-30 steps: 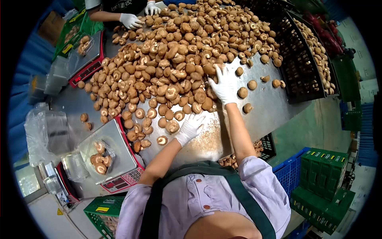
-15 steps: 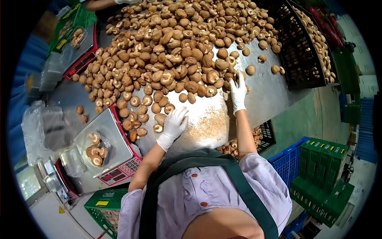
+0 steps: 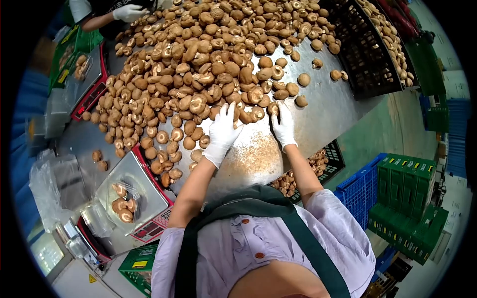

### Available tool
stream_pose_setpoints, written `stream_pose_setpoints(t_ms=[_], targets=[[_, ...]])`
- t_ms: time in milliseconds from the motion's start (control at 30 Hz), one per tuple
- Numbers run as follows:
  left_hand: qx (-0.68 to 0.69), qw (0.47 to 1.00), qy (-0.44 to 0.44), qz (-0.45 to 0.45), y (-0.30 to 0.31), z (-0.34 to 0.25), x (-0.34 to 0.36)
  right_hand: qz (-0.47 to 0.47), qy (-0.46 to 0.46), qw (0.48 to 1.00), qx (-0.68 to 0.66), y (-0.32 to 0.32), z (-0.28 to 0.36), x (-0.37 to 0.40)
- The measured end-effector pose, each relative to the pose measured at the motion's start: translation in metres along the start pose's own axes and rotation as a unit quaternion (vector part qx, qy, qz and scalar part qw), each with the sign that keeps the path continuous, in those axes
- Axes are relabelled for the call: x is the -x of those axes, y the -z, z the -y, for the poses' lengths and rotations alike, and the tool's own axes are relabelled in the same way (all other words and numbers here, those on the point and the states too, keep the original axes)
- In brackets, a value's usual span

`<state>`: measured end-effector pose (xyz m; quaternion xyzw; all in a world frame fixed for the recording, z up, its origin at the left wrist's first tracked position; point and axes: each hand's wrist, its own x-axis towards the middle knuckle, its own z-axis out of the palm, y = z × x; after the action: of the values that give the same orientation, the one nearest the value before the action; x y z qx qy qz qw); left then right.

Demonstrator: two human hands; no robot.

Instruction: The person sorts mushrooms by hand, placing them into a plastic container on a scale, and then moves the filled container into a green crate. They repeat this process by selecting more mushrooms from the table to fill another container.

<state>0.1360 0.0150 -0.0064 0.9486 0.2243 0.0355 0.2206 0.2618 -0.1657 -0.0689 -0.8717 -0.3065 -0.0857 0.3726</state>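
Gloved left hand (image 3: 222, 131), right hand (image 3: 283, 125): fingers (image 3: 224, 112) spread on round brown mushrooms (image 3: 198, 74), steel table (image 3: 325, 111)

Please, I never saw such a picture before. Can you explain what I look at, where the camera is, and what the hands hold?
No machine here: a person works with two hands in white gloves. The camera sits on the person's head and looks down, so the chest and arms appear from above. A big pile of brown mushrooms lies on a metal table. The left hand rests open on mushrooms at the pile's near edge; the right hand touches mushrooms beside it, and whether it grips one is unclear. At the left, a scale carries a tray with a few mushrooms. Another person's gloved hand shows at the top.
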Motion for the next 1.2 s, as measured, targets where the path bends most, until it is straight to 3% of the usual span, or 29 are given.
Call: stream_pose_setpoints(t_ms=[133,267,533,633,700,767,800,867,933,1200], targets=[[0.015,0.993,-0.089,-0.076,-0.004,-0.002,0.018,0.003,-0.012,1.000,-0.001,-0.001,-0.002,0.000],[-0.033,0.990,-0.128,-0.056,-0.006,-0.001,0.042,0.000,-0.015,1.000,-0.003,-0.002,-0.004,0.000],[0.005,0.997,-0.064,-0.039,-0.010,0.013,0.074,0.001,-0.027,1.000,-0.013,0.002,0.001,-0.002],[0.128,0.988,0.013,-0.082,-0.012,0.018,0.076,-0.010,-0.019,1.000,-0.010,-0.001,-0.004,0.000],[0.194,0.976,0.086,-0.039,-0.005,0.020,0.076,-0.017,-0.019,1.000,-0.011,-0.002,-0.005,-0.001],[0.330,0.932,0.152,0.012,0.009,0.019,0.072,-0.017,-0.016,1.000,-0.007,-0.003,-0.006,-0.002],[0.377,0.919,0.113,-0.018,0.004,0.025,0.069,-0.014,-0.020,1.000,-0.014,-0.001,-0.005,-0.001],[0.625,0.761,0.172,0.021,-0.001,0.031,0.070,-0.017,-0.024,1.000,-0.004,-0.004,-0.007,0.000],[0.695,0.683,0.212,0.073,0.014,0.032,0.068,-0.014,-0.032,0.999,-0.005,-0.003,-0.005,-0.001],[0.746,0.630,0.216,0.026,0.020,0.040,0.069,-0.024,-0.026,0.999,-0.014,-0.006,-0.010,0.000]])
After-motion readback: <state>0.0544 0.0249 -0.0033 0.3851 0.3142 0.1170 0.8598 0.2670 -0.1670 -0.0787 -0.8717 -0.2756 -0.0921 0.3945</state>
